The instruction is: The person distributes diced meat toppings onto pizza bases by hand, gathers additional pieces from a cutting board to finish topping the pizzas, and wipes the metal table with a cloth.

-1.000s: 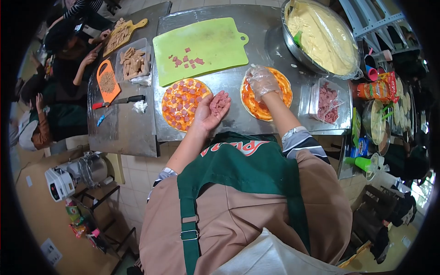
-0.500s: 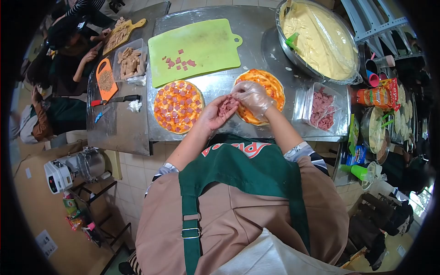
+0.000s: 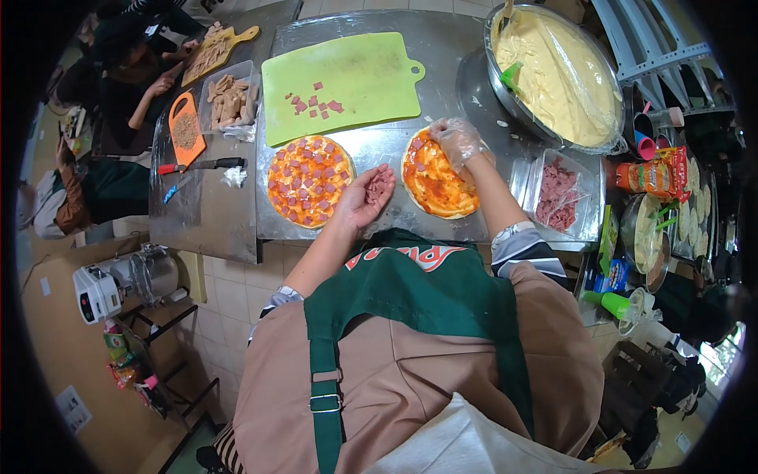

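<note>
My left hand (image 3: 365,196) is cupped palm up between two pizzas and holds a small pile of pink ham cubes (image 3: 377,186). My right hand (image 3: 456,140), in a clear plastic glove, rests over the far edge of the right pizza (image 3: 436,180), which carries red sauce and a few ham pieces. Whether its fingers pinch any ham is not visible. The left pizza (image 3: 306,179) is covered with several ham cubes. Both pizzas lie on the steel table (image 3: 395,138).
A green cutting board (image 3: 347,83) with a few ham cubes lies behind the pizzas. A plastic tub of ham (image 3: 557,193) stands right, a big steel bowl of yellow batter (image 3: 557,71) far right. A red-handled knife (image 3: 201,166), an orange board (image 3: 185,130) and other people (image 3: 118,87) are left.
My right hand left my left palm and moved out over the far edge of the right pizza. My left hand stayed cupped with ham.
</note>
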Demonstrator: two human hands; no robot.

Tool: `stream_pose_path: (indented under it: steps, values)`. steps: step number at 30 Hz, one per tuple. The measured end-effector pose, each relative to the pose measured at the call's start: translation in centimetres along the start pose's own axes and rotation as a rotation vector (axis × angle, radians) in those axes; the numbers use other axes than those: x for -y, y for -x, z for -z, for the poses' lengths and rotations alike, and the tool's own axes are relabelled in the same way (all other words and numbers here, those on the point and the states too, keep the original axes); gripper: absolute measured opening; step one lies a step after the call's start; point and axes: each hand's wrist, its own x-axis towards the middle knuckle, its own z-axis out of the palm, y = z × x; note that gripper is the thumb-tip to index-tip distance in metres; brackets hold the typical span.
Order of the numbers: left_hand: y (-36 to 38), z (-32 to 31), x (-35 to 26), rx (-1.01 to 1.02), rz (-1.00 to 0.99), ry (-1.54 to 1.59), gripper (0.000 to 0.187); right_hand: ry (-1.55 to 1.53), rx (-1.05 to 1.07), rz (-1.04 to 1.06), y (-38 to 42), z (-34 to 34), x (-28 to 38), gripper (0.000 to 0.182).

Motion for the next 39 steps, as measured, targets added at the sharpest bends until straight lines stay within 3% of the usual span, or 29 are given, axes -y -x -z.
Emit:
stream_pose_path:
  steps: [4,6,10,13,16,18,28,30,31,33,34,36,37,39]
  values:
    - [0.5,0.7,-0.1,-0.036,-0.017,0.029,0.021,0.042,0.018,-0.169,0.4,-0.2,1.6,0.022]
    - [0.6,0.8,-0.1,-0.065,-0.02,0.029,0.021,0.46,-0.085,0.181,1.0,0.1,1.8,0.017]
    - [0.8,0.9,-0.2,-0.086,-0.037,0.048,0.02,0.42,0.036,0.145,3.2,1.4,2.6,0.02]
    - [0.6,1.1,-0.4,-0.07,-0.042,0.077,0.02,0.67,0.198,0.318,5.1,1.1,1.7,0.022]
    - [0.5,1.1,-0.4,-0.075,-0.04,0.078,0.02,0.594,0.247,0.306,6.8,0.7,1.5,0.024]
    - [0.3,0.8,-0.3,-0.062,-0.044,0.069,0.02,0.527,0.191,0.197,7.0,-0.1,1.6,0.026]
    - [0.1,0.3,-0.1,-0.026,-0.009,0.089,0.025,0.374,0.111,0.119,6.5,-1.3,3.1,0.031]
    - [0.0,-0.1,-0.2,0.013,0.011,0.113,0.029,0.432,0.022,0.327,6.2,-2.0,2.3,0.028]
    - [-0.2,-0.1,-0.2,0.013,0.007,0.115,0.029,0.433,0.023,0.332,5.9,-2.4,2.2,0.028]
    - [-0.6,0.0,-0.2,0.062,0.021,0.113,0.033,0.085,-0.003,0.378,5.7,-2.8,2.8,0.026]
    - [-1.0,0.5,-0.2,0.064,0.021,0.112,0.033,0.086,-0.004,0.379,5.9,-2.7,3.4,0.026]
    - [-1.6,0.9,-0.1,0.371,0.108,0.133,0.036,0.005,0.04,0.435,6.4,-2.2,4.7,0.027]
    - [-1.6,0.7,0.0,0.372,0.11,0.132,0.036,0.006,0.038,0.434,6.5,-2.4,4.8,0.027]
    - [-1.7,0.3,0.4,0.25,0.08,0.004,0.037,0.071,-0.035,0.641,6.6,-2.8,4.7,0.026]
